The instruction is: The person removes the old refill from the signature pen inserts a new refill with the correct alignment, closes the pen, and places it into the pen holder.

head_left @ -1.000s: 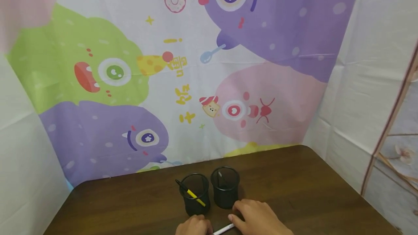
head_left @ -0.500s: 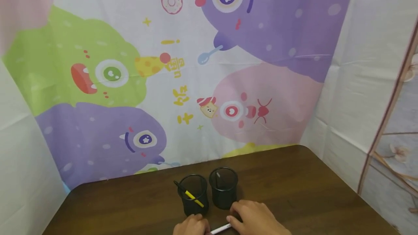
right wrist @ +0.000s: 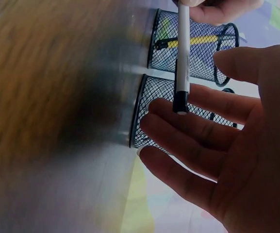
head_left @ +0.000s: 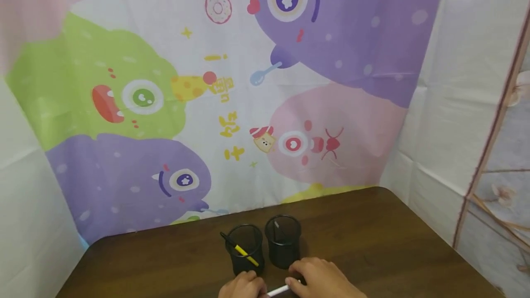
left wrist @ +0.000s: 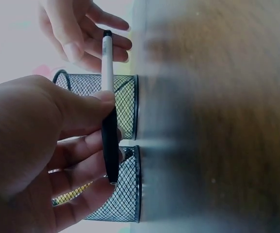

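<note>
A pen (left wrist: 107,68) with a white barrel and black ends is pinched between the thumb and fingers of my left hand (left wrist: 28,131). Its tapered black part (left wrist: 110,150) lies along those fingers, and the other end points toward my right hand (right wrist: 256,136). That hand has its thumb apart and fingers loosely spread around the pen's far end, not closed on it. In the head view, both hands are low in front of two black mesh pen cups. The left cup (head_left: 248,261) holds a yellow and black pen (head_left: 245,254); the right cup (head_left: 285,252) holds a thin dark item.
Both cups stand side by side on a dark brown wooden table (head_left: 165,261). Behind it hangs a cloth (head_left: 244,105) printed with cartoon monsters. Pale cloth panels (head_left: 451,105) flank the table at left and right.
The head view has shifted slightly, so the scene sits a little lower. The pen's dark end now shows between my right thumb and fingers. My left hand keeps its grip.
</note>
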The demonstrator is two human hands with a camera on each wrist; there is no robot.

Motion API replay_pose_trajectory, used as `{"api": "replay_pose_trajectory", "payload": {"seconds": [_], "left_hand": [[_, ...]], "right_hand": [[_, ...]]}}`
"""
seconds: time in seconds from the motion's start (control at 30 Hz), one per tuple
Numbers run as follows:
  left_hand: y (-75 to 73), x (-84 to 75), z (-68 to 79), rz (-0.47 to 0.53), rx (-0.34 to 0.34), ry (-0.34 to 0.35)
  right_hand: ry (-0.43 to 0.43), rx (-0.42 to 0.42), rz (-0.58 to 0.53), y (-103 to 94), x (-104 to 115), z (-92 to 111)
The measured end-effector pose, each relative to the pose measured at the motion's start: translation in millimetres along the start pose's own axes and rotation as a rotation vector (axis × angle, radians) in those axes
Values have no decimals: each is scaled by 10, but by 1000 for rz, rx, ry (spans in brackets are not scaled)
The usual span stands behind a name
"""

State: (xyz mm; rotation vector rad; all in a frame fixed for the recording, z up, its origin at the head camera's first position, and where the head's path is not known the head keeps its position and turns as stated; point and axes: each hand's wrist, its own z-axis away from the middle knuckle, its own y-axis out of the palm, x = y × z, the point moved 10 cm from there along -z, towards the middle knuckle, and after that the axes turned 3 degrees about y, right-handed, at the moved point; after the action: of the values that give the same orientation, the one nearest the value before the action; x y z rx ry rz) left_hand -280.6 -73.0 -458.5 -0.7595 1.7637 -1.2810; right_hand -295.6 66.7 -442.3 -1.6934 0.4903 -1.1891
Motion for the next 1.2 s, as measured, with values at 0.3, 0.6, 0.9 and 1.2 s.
{"api": "replay_pose_trajectory", "payload": {"seconds": [0.3, 0.6, 0.9, 1.2], "left_hand": [[-107, -47, 51, 22, -99, 55], [-131, -74, 64, 42, -118, 74], [-138, -58, 76, 31, -125, 56], [-183, -28, 90, 29, -158, 12]], "right_hand": [[-16, -9, -7, -19, 41, -34], [-38, -42, -3, -33, 38, -8], [-82, -41, -13, -8, 55, 23], [-124, -57, -13, -17, 107, 26]]}}
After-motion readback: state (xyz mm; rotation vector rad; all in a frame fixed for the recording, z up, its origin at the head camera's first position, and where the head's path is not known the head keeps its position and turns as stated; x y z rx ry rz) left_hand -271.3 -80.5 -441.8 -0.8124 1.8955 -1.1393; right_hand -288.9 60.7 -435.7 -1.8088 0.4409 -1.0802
